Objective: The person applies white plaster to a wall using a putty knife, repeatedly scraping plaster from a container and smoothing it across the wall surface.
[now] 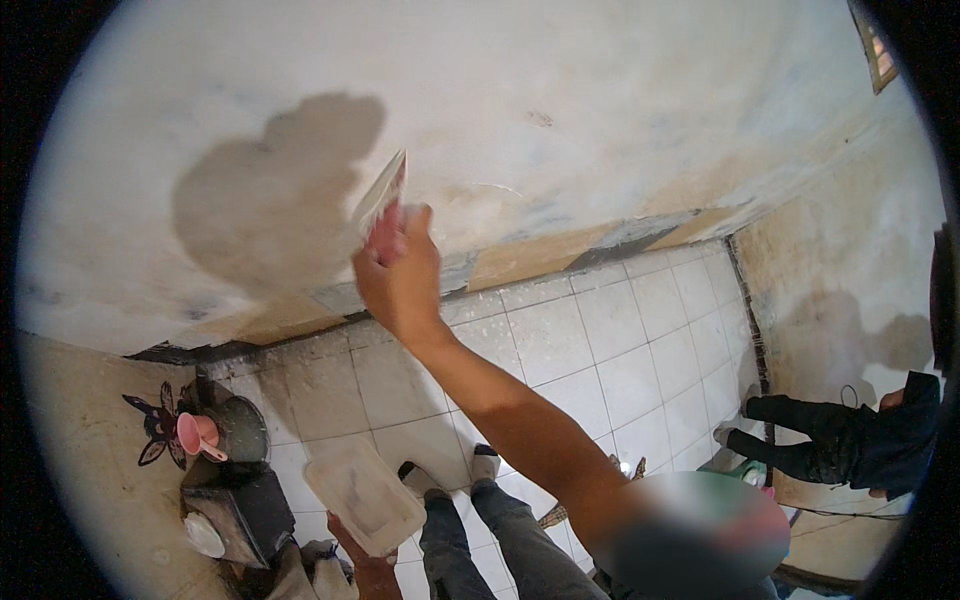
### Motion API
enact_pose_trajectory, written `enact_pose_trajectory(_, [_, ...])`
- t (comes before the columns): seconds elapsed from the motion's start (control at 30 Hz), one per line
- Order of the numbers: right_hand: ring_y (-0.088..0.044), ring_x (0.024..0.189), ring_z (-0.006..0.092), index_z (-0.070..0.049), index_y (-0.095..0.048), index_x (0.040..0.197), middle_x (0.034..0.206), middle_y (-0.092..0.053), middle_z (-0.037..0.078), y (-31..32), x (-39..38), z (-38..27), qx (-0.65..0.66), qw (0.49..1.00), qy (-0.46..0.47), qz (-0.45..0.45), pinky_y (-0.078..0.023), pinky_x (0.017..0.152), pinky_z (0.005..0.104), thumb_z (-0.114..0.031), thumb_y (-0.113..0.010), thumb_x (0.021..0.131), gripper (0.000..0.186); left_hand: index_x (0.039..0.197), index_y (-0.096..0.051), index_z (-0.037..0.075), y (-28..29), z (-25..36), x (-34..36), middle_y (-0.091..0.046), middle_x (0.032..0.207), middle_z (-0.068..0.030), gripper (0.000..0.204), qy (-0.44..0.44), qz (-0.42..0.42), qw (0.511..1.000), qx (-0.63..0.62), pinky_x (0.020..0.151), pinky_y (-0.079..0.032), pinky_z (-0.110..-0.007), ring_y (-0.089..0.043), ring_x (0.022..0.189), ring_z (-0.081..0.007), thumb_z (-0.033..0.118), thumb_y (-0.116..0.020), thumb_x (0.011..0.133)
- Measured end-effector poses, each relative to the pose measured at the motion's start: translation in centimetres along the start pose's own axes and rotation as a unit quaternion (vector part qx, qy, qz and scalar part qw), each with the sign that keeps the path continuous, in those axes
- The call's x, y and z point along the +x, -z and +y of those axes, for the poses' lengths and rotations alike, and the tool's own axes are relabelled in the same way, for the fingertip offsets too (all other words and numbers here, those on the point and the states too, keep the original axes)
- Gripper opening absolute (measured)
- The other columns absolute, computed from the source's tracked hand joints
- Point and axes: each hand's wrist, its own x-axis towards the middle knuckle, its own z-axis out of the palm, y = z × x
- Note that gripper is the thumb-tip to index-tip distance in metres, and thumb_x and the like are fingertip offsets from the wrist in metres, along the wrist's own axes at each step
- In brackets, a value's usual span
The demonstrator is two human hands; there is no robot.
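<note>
My right hand [402, 272] is raised to the whitish plastered wall [620, 110], its fingers wrapped round the red handle of a putty knife [383, 225]. The knife's wide, pale blade tilts upward at the wall; whether its edge touches the surface I cannot tell. Low on the left, my left hand [372, 575] grips the near edge of a shallow, off-white rectangular plastic tub [365, 495]. Whitish residue coats the inside of this tub, which is held over the floor beside my legs.
Pale square tiles [555, 325] cover the floor. At left stand a dark bucket [243, 430] with a pink dipper [197, 434] and a black box-like object [245, 510]. Another person [850, 435] in dark clothes stands at right. Bare tan and grey patches [540, 262] run along the wall's base.
</note>
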Motion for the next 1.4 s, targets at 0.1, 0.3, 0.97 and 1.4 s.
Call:
enact_pose_trajectory(0.1, [-0.06,0.071,0.0217,-0.002,-0.046,0.11,0.091,-0.056,0.009,4.0,-2.0,3.1,0.395,0.893,-0.198,-0.082,-0.055,0.056,0.0358,-0.005,-0.052,0.076,0.035,0.142,-0.033,0.016,-1.7,2.8,-0.3,-0.042,0.139,-0.0107,0.066,0.073,-0.056,0.976,-0.198,0.096,-0.049,-0.048,-0.047,0.123,-0.0313,0.058,-0.041,0.091])
enact_pose_trajectory(0.3, [-0.062,0.08,0.0193,-0.005,-0.055,0.106,0.094,-0.061,0.005,12.4,0.9,14.7,0.481,0.823,-0.286,0.097,-0.054,0.061,0.032,-0.004,-0.052,0.072,0.034,0.142,-0.033,0.016,-3.4,4.7,-0.8,-0.043,0.139,-0.0104,0.07,-0.073,-0.076,0.994,0.012,0.096,-0.049,-0.048,-0.047,0.123,-0.0319,0.059,-0.043,0.089])
enact_pose_trajectory(0.97, [-0.06,0.079,0.0374,-0.005,-0.046,0.103,0.091,-0.055,0.019,1.0,2.9,1.6,-0.191,0.961,0.187,-0.064,-0.052,0.064,0.0445,-0.011,-0.066,0.075,0.035,0.143,-0.033,0.016,0.6,1.0,0.6,-0.045,0.138,-0.007,0.075,0.023,-0.016,1.0,0.01,0.097,-0.047,-0.05,-0.048,0.123,-0.031,0.061,-0.049,0.084])
enact_pose_trajectory(1.4, [-0.06,0.069,0.0179,-0.008,-0.049,0.116,0.083,-0.056,0.004,13.4,3.7,15.9,0.488,0.804,-0.279,0.197,-0.05,0.055,0.0311,0.002,-0.051,0.077,0.041,0.138,-0.042,0.013,-0.2,3.1,-0.1,-0.05,0.133,-0.0114,0.069,0.176,-0.058,0.96,-0.211,0.093,-0.046,-0.055,-0.05,0.116,-0.0363,0.056,-0.05,0.085])
